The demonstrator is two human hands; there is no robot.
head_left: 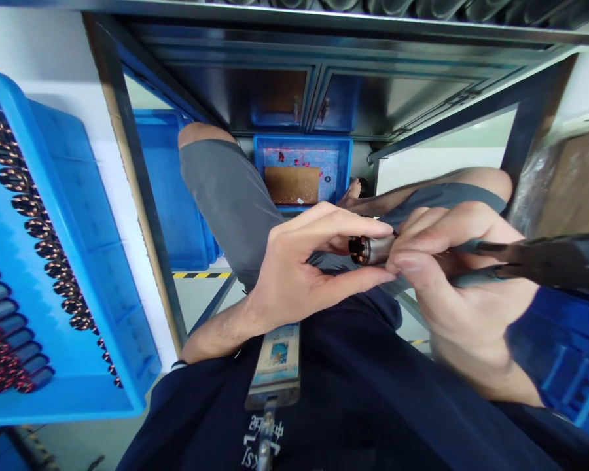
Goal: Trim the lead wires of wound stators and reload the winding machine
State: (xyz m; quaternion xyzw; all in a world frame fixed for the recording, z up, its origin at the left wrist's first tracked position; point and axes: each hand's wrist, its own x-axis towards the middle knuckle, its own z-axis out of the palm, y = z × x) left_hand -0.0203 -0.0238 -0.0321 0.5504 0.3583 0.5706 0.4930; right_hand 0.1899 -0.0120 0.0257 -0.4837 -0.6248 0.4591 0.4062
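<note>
My left hand (304, 268) pinches a small metal cylinder (370, 250) between thumb and fingertips. The cylinder has a copper-wound end facing left, and its far end is hidden by my fingers. My right hand (454, 294) grips a pair of dark-handled pliers (540, 261), whose jaws are hidden inside that hand. Its fingertips press against the cylinder's right end, touching my left fingertips.
At the left, a blue tray (53, 261) holds rows of similar copper-ended cylinders. Below my knees, a blue bin (302, 150) holds a cork pad and red bits. A blue crate (169, 190) and metal shelving stand nearby. A badge (275, 363) hangs against my dark shirt.
</note>
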